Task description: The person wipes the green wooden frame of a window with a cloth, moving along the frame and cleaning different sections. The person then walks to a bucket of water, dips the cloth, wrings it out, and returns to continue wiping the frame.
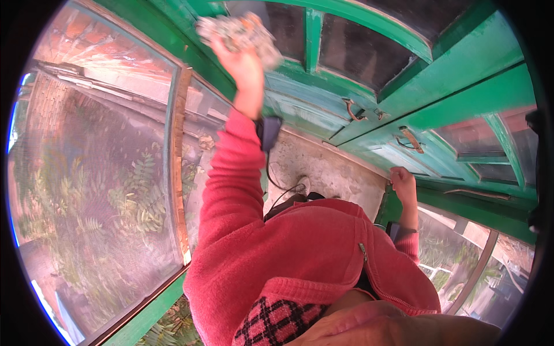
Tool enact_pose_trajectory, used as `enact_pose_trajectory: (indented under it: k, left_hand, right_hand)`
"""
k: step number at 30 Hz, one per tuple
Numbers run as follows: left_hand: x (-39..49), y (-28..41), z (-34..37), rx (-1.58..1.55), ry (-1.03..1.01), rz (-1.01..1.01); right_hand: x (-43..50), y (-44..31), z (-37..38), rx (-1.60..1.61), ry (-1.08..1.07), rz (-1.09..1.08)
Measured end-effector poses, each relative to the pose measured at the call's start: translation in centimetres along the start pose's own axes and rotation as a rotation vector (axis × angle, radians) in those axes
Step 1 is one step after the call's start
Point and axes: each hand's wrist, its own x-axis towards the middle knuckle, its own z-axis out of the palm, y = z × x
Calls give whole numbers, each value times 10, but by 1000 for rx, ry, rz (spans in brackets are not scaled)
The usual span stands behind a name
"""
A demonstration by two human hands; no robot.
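Note:
My left hand [242, 60] is raised at the upper left and grips a crumpled, multicoloured cloth [255, 32]. Motion blurs both of them. The cloth overlaps the green wooden frame [190, 32] and the dark glass pane [283, 26] of a door; whether it touches them I cannot tell. Lower on the right, my right hand [403, 179] hangs beside the bottom of the green double door [437, 116], its fingers curled and nothing visible in them.
Two worn door handles, one metal [354, 110] and one with a wooden grip [411, 139], stick out ahead. A mesh-covered window [108, 173] in a wooden frame stands at left, with plants behind it. Concrete floor [337, 173] lies below, and a black cable [270, 173] hangs from my left wrist.

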Motion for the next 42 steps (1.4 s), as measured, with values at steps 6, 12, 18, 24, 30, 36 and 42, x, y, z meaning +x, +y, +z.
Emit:
enact_pose_trajectory:
  k: [6,12,18,24,30,36,42]
  left_hand:
    - [112,6,-3,125,78,283]
    - [37,-68,-45,136,19,194]
    - [-18,-108,-87,341,103,-387]
    - [27,-27,-50,-124,-77,-242]
    - [189,116,40,280,4,579]
    - [219,122,59,-226,-51,459]
    - [156,78,43,258,-37,660]
  right_hand:
    - [4,13,9,5,-8,28]
    - [15,12,18,-17,-5,32]
    - [26,7,25,-38,-9,17]
    - [39,-4,26,-73,-20,-22]
    - [52,-13,37,48,-11,-81]
    - [48,30,46,64,0,-120]
    - [48,82,15,57,105,-125]
